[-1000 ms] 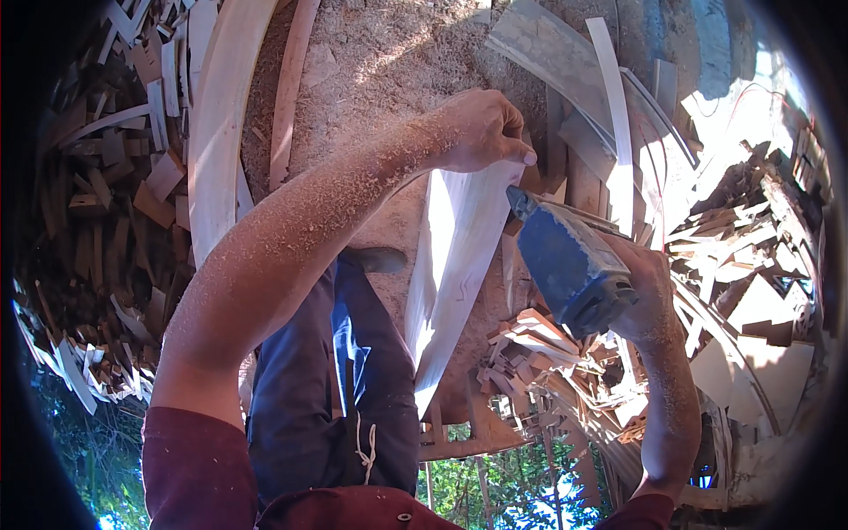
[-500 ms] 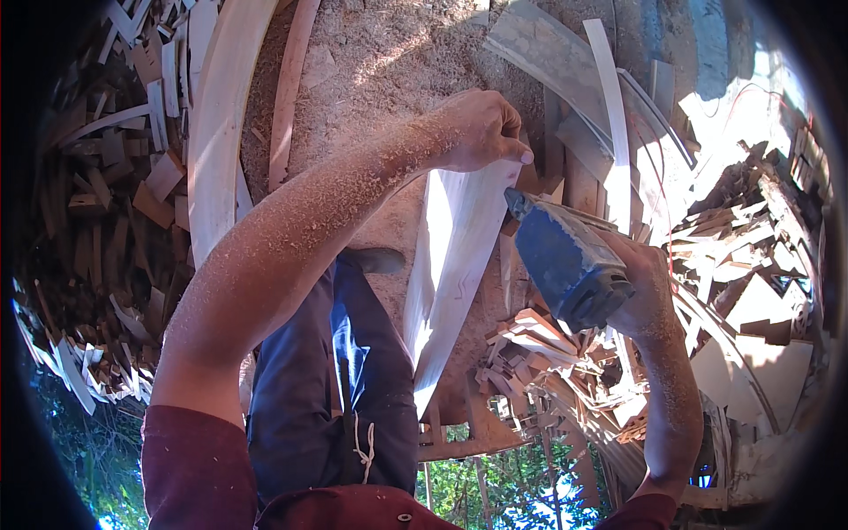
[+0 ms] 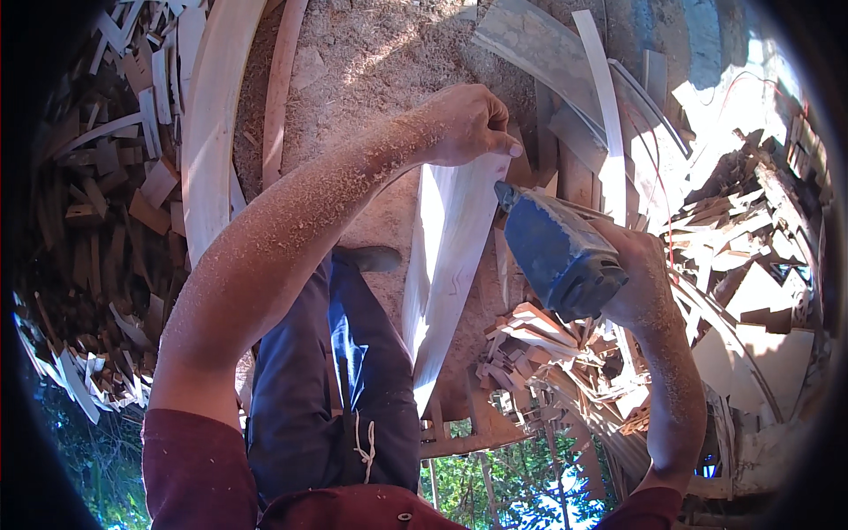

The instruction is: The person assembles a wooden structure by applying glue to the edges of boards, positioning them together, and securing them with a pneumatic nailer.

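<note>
In the upper middle, my left hand [image 3: 473, 126] is closed, thumb and fingers pinching the far end of a long pale wooden board [image 3: 459, 256]. The board slants down toward my legs, with faint marks on its face and a bright sun patch along its left side. My right hand [image 3: 632, 274] is wrapped round a worn blue power tool [image 3: 561, 256], which looks like an electric planer. Its narrow nose points up and left, close to the board's right edge; whether they touch I cannot tell. Wood shavings cling to both forearms.
Offcuts [image 3: 106, 194] are heaped on the left, beside long curved planks [image 3: 212, 124]. More scraps [image 3: 751, 238] pile up at the right, where a thin red cord [image 3: 669, 230] runs. Sawdust [image 3: 371, 53] covers the ground. My legs [image 3: 336, 380] are below the left arm.
The whole view has shifted slightly, so most things appear a little further up and left. Both hands keep their holds, and the tool stays near the board's edge.
</note>
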The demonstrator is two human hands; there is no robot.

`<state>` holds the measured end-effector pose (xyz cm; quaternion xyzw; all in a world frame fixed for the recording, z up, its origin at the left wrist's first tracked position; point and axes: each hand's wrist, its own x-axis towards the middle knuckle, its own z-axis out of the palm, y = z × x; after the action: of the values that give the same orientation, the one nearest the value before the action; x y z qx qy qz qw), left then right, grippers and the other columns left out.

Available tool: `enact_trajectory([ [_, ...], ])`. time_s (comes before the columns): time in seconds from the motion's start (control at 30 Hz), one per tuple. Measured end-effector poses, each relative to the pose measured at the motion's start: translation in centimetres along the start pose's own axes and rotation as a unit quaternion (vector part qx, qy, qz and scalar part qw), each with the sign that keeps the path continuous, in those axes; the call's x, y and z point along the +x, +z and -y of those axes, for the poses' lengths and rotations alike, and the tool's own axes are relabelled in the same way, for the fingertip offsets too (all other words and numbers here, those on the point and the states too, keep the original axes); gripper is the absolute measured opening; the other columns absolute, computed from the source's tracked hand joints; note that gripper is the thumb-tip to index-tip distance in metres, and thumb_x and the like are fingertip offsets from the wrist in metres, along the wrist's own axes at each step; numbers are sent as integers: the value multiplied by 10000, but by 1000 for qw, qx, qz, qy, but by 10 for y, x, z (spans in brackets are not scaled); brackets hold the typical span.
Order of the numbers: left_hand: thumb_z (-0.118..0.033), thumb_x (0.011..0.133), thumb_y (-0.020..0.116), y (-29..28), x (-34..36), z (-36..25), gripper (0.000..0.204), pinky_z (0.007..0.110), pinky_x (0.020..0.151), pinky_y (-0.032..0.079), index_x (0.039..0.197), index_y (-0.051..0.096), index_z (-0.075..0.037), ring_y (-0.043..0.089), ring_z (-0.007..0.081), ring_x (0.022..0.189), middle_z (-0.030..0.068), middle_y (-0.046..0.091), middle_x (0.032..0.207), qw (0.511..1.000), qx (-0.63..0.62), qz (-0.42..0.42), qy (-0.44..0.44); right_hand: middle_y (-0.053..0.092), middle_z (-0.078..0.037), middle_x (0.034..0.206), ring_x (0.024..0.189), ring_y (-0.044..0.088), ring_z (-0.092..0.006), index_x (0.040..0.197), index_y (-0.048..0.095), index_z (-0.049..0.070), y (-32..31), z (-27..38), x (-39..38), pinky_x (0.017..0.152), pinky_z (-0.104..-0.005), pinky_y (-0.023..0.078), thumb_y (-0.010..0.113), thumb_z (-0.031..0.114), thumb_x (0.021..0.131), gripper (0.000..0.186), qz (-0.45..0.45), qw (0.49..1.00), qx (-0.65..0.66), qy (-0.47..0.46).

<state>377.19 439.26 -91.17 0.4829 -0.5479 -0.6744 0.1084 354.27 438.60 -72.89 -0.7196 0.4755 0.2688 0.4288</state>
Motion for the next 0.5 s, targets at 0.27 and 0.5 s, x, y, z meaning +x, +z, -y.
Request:
enact_trajectory([
  [0.27,-279,880,772,-2,-3,2,309,327,610,472,768,654,-16,606,132,661,62,636,695,1000,-13,20,-5,710,-92,976,830,728,-249,1419,468,135,15,-4,-11,709,-371,590,867,189,672,849,-26,992,-98,-74],
  [0.5,-256,890,761,2,-11,-4,259,296,659,465,808,669,-28,573,105,702,27,623,738,997,-67,15,-34,684,-94,898,791,717,-241,1307,542,70,47,4,-54,665,-362,578,863,179,666,725,-121,986,-93,-71],
])
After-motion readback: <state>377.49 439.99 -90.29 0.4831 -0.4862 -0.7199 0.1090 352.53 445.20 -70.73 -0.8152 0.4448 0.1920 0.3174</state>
